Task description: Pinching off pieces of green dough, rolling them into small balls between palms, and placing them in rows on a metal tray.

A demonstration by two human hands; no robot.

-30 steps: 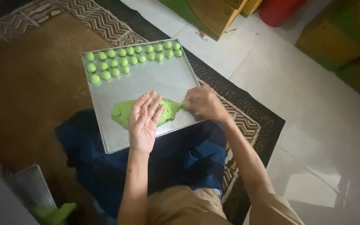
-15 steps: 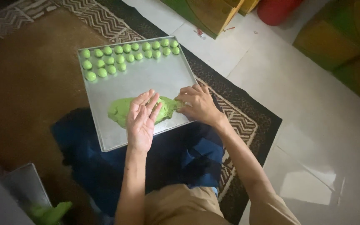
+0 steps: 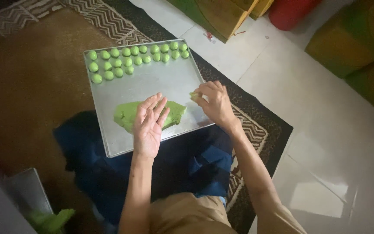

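A square metal baking tray (image 3: 161, 82) rests on my lap. Near its front lies a flat lump of green dough (image 3: 124, 115). My left hand (image 3: 149, 123) hovers flat, palm up, over the lump with fingers apart and holds nothing. My right hand (image 3: 213, 102) is at the tray's right edge, its fingertips pinching a small piece of green dough (image 3: 193, 95) lifted off the lump. Several small green dough balls (image 3: 130, 58) sit in rows along the tray's far edge.
A brown rug (image 3: 27, 86) with a zigzag border lies under me, white floor tiles (image 3: 325, 130) to the right. A second metal tray (image 3: 27, 195) with green dough stands at the lower left. Wooden furniture (image 3: 221, 13) and green cushions (image 3: 356, 43) stand beyond.
My right hand has pulled away from the lump to the right with a small pinch of dough. My left hand has turned palm up above the lump.
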